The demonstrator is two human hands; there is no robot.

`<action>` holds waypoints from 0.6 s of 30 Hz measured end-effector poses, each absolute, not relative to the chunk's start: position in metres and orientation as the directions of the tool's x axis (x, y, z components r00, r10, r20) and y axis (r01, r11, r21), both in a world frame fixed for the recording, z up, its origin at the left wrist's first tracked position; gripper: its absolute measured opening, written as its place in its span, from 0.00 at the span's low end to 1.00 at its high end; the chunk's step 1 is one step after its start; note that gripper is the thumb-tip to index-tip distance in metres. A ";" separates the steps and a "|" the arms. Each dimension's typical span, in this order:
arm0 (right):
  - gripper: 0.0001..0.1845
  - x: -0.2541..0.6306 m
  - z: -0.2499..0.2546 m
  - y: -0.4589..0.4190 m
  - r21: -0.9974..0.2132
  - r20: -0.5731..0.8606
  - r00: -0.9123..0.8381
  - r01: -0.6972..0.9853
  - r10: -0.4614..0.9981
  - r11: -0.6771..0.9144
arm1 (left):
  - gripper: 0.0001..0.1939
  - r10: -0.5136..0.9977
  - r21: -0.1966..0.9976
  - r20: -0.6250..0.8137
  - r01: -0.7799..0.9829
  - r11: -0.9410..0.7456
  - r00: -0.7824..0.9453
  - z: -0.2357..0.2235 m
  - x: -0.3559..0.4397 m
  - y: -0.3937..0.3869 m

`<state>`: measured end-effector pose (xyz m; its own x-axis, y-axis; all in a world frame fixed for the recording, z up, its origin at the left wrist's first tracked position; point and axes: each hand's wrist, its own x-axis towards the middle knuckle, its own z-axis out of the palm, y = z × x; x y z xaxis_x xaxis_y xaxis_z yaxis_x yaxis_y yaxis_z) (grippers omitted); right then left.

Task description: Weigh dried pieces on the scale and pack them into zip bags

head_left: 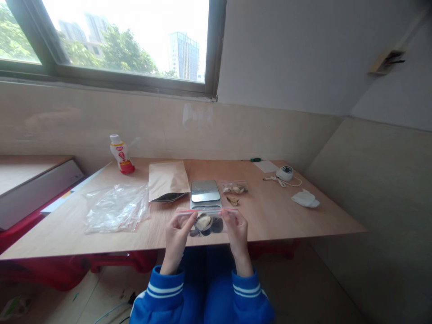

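Between my two hands is a clear zip bag (205, 224) with a red seal line along its top; dark and pale dried pieces, like sliced mushrooms, show inside. My left hand (178, 229) pinches the bag's upper left corner, thumb along the seal. At the upper right corner, my right hand (236, 228) grips it the same way. Just behind the bag lies a small silver-topped scale (205, 191), its front partly covered by the bag. To the scale's right are another filled clear bag (234, 187) and a loose brown dried piece (232, 200).
Left of the scale lies a kraft paper pouch (169, 180), its dark mouth facing me. Beyond it are crumpled clear bags (116, 208) and a bottle (122, 155). A white dome camera (284, 173) with cable, white paper (265, 166) and a crumpled tissue (305, 198) are at right.
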<state>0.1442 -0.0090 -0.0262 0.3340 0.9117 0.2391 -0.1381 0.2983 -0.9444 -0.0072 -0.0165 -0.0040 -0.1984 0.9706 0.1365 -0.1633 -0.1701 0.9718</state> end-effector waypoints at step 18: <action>0.09 0.147 -0.021 -0.011 -0.945 0.310 0.166 -0.051 0.936 0.323 | 0.11 0.980 0.975 0.192 -0.102 -0.196 -0.053 0.001 -0.013 -0.015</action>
<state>0.1466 -0.0109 -0.0205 0.1664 0.9359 0.3105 -0.0510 0.3226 -0.9452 -0.0126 -0.0153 0.0006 -0.0529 0.9800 0.1916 -0.1024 -0.1962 0.9752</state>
